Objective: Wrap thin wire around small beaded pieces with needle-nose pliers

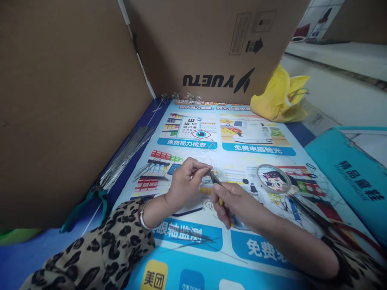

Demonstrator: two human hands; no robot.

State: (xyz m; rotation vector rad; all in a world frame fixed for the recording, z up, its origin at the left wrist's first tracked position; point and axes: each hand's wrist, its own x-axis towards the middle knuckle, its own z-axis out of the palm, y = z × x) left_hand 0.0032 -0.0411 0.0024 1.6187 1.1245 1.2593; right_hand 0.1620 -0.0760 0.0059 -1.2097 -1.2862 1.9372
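At far left, on the blue bench point(54, 257), a pair of pliers with teal handles point(87, 199) lies with its head against a loose bundle of thin silver wires point(121, 161); a knock to those handles could scatter the strands.

Further right, the left hand point(187, 177) pinches with thumb and forefinger pressed close together. What they grip, perhaps a fine end of wire, is too small to make out. They meet the tips of a dark-nosed hand tool with yellow grips point(215, 178), probably pliers, held above the printed blue-and-white poster point(181, 259). The likeliest trouble is here: if the tips slipped or bit off-line, they could nip the left fingertips, or a tiny piece could spring away and be lost among the busy print.

Below, short dark wires point(193, 235) lie on the poster, where a leopard-print cuff point(137, 225) could drag them.

The right hand point(231, 197) has its fingers wrapped around the yellow grips; a loose hold would let the tips twist.

Farther right, red-handled scissors point(314, 217) reach towards a roll of clear tape point(286, 184). The right forearm lies close by, so a careless sweep could catch the blades.
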